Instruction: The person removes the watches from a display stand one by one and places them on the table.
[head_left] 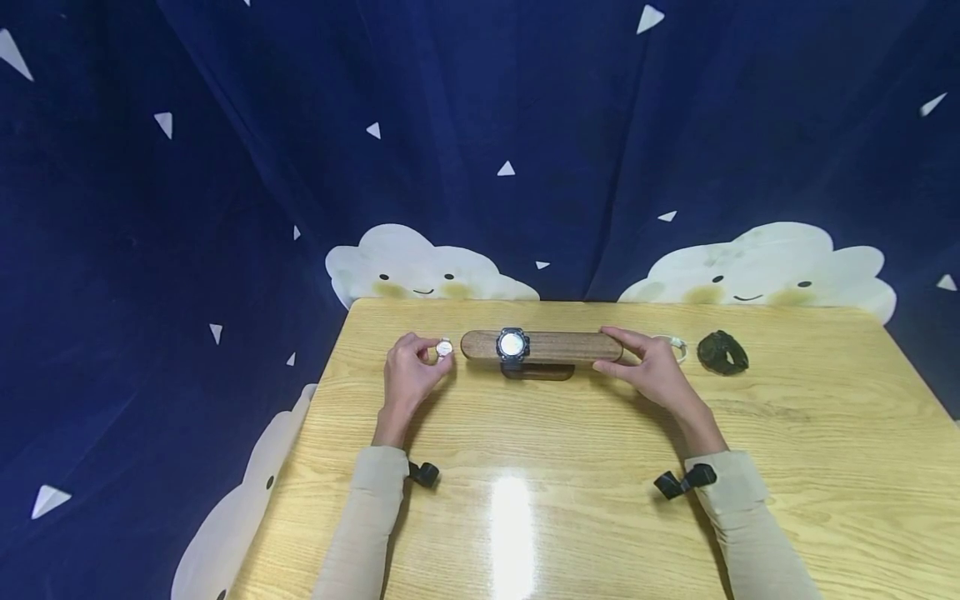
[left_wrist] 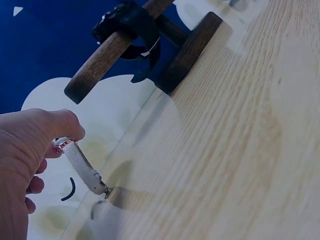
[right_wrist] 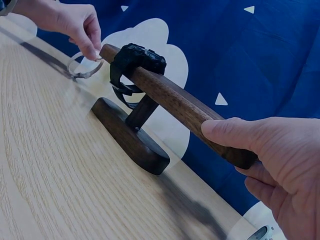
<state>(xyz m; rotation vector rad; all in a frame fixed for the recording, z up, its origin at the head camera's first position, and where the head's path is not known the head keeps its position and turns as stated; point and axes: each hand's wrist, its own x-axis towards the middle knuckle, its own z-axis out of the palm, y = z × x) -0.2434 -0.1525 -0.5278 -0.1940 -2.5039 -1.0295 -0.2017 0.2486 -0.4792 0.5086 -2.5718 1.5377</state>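
A dark wooden watch stand [head_left: 566,347] has a long bar on a post above a foot [right_wrist: 130,137]. Around the bar, left of its middle, hangs a black watch [head_left: 513,344]. My right hand [head_left: 654,364] grips the bar's right end between thumb and fingers. Just off the bar's left end, my left hand [head_left: 412,367] pinches a small watch with a white strap [left_wrist: 82,167] by its case. In the right wrist view this strap [right_wrist: 86,75] forms a loop, apart from the bar.
On the wooden table [head_left: 600,500], a white watch [head_left: 678,347] lies partly hidden behind my right hand. Farther right is another black watch [head_left: 722,352]. Beyond the table's back edge hangs a dark blue curtain [head_left: 465,167] printed with clouds and white triangles.
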